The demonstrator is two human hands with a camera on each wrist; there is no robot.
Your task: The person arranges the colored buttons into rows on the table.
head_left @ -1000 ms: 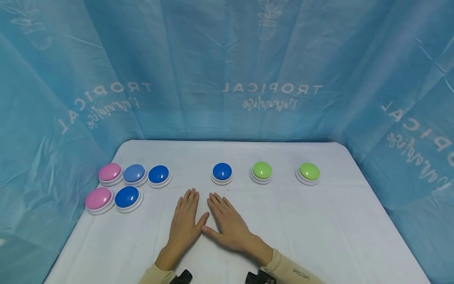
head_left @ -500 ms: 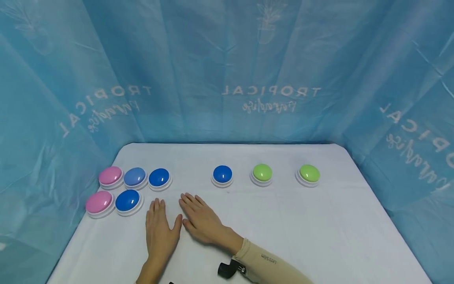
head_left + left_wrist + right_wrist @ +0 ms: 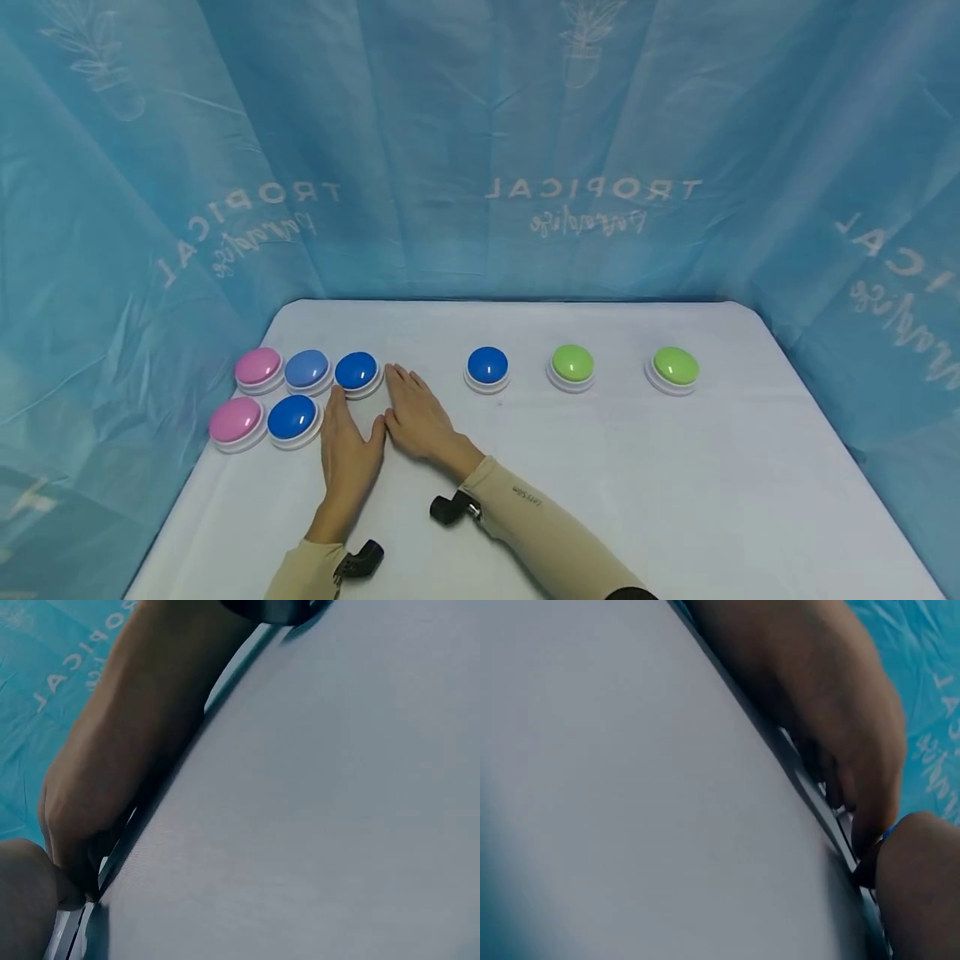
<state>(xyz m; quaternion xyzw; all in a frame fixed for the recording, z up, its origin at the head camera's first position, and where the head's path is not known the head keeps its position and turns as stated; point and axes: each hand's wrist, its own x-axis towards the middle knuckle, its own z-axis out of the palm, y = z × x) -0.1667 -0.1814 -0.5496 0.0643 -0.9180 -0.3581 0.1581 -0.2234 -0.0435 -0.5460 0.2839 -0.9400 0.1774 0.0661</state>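
Note:
On the left half of the white table, my left hand (image 3: 349,451) lies between two dark blue buttons in the head view. Its straight fingertips come right to the base of the back blue button (image 3: 356,370), with the front blue button (image 3: 292,417) on their left. Thumb to thumb with it, my right hand (image 3: 420,417) stretches forward, fingers extended, the tips at the right side of that back button. Both hands hold nothing. In each wrist view the two hands overlap low over the cloth, and the button is mostly hidden.
Further left are a lighter blue button (image 3: 307,367) and two pink ones, one behind (image 3: 258,367) and one in front (image 3: 236,418). Along the back stand another blue button (image 3: 487,365) and two green ones (image 3: 573,363) (image 3: 676,366). A blue curtain (image 3: 480,150) surrounds the table.
Both hands slid left from the middle of the table, then forward to the back blue button. The buttons keep their places; the head view has shifted slightly.

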